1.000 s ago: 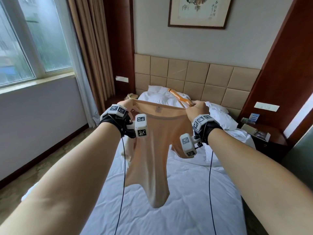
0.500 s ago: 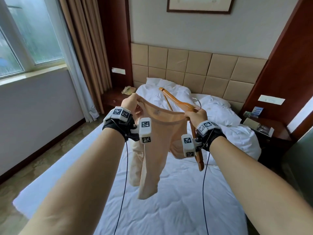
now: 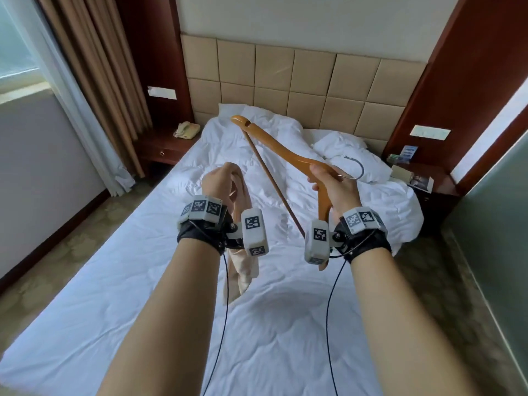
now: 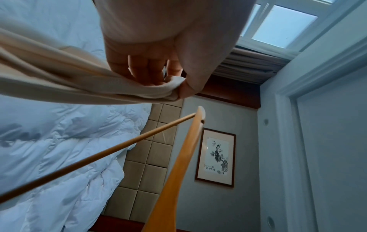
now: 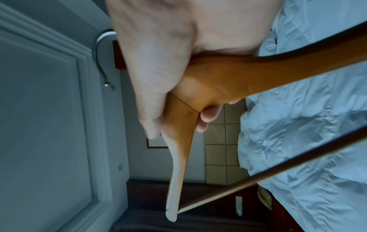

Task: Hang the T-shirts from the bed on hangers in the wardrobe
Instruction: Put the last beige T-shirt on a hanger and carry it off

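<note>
T-shirt: soft, thin and light; it hangs limp above the bed, bunched into a long roll. It will flop and fold, so it needs two holding spots to stay open.
Left hand: the fingers and thumb pinch a folded edge of the T-shirt. It may be the neck edge, but the cloth is too bunched to tell.
Hanger: hard, smooth wood that will not bend. It is held up above the bed, apart from the T-shirt, with its metal hook pointing toward the pillows.
Right hand: fingers wrapped tight round the middle of the hanger, just under the hook.
Best hold: keep the hanger by its middle. Take the T-shirt at the neck hole, so one hanger arm can slide inside.
Watch out: smooth wood may let thin cloth slip off.
</note>
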`<move>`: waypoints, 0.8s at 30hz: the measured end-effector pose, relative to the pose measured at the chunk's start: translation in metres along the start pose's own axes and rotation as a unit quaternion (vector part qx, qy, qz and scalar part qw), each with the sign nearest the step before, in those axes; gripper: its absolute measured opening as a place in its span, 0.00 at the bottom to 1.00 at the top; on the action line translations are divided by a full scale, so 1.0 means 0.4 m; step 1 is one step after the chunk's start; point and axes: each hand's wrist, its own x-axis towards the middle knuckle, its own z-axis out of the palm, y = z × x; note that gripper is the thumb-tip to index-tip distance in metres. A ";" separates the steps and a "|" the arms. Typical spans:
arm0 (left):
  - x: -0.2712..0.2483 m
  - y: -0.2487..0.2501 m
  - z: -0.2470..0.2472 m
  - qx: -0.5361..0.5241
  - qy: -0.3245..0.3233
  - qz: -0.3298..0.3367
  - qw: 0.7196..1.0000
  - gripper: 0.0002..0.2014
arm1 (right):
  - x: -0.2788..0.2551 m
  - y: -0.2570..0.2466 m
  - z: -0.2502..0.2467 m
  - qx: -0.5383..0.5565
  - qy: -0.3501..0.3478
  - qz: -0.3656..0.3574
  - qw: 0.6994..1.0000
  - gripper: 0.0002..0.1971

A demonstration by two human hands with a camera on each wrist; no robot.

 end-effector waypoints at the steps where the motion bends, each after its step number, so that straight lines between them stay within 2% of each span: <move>1: 0.001 -0.004 -0.010 -0.010 0.005 -0.004 1.000 0.07 | -0.014 0.004 0.008 0.010 0.006 0.001 1.000 0.10; 5: 0.024 -0.039 -0.067 -0.046 0.013 -0.009 0.999 0.03 | -0.076 0.037 0.044 0.055 0.060 0.039 0.996 0.18; 11: 0.072 -0.064 -0.142 -0.066 0.062 0.006 0.996 0.05 | -0.148 0.093 0.090 0.070 0.126 0.065 0.987 0.14; 14: 0.085 -0.059 -0.159 -0.089 0.106 0.024 0.990 0.05 | -0.167 0.115 0.092 0.040 0.124 0.058 0.990 0.14; 17: 0.102 -0.050 -0.170 -0.109 0.139 0.052 0.983 0.11 | -0.175 0.125 0.094 0.031 0.111 0.054 0.992 0.14; 21: 0.106 -0.038 -0.166 -0.106 0.126 0.083 0.983 0.04 | -0.167 0.137 0.096 0.032 0.104 0.049 0.993 0.15; 24: 0.125 -0.036 -0.168 -0.055 0.106 0.108 0.987 0.12 | -0.159 0.143 0.092 0.008 0.087 0.044 0.995 0.16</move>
